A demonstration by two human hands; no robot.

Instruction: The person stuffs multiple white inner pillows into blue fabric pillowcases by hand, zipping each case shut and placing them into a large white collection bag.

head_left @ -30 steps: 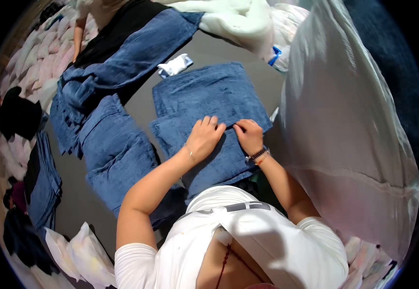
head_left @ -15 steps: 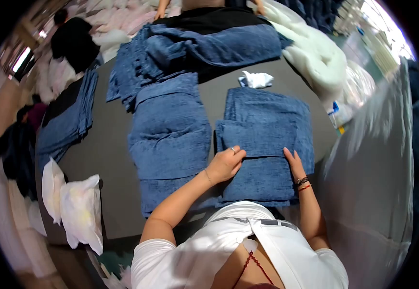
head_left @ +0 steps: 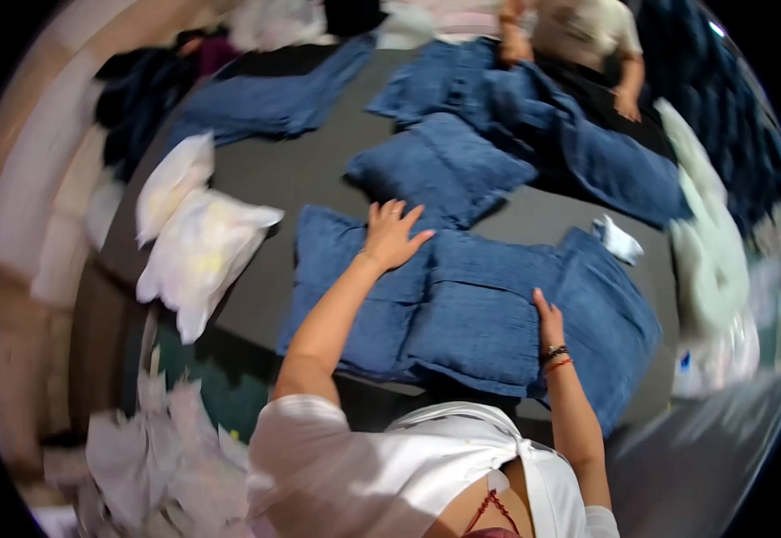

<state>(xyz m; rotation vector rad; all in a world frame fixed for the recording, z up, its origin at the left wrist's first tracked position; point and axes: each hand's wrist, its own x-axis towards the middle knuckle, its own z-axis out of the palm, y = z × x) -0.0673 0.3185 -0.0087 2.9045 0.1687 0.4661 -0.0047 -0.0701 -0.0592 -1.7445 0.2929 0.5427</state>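
Note:
Fingers spread, my left hand [head_left: 393, 238] lies on the upper part of a blue cushion-like piece [head_left: 354, 296] at the left of a row. My right hand [head_left: 548, 323] rests with its fingers apart against the right side of the middle blue cushion piece [head_left: 480, 314], which has a seam across it. To the right of that hand a flatter blue fabric piece [head_left: 610, 332] lies at a slant. Beyond my left hand another blue cushion [head_left: 444, 166] lies turned cornerwise on the grey table [head_left: 274, 184].
White bags [head_left: 202, 247] lie at the table's left edge. A small white cloth [head_left: 617, 240] sits at the right. Across the table a person [head_left: 579, 31] touches blue and black fabric [head_left: 588, 157]. Folded blue fabric [head_left: 269, 99] is at the far left, white padding [head_left: 709, 251] at the right.
The view has turned left. My left hand has opened and moved left onto the left piece. The pieces by my hands now lie side by side, and the far cushion lies cornerwise.

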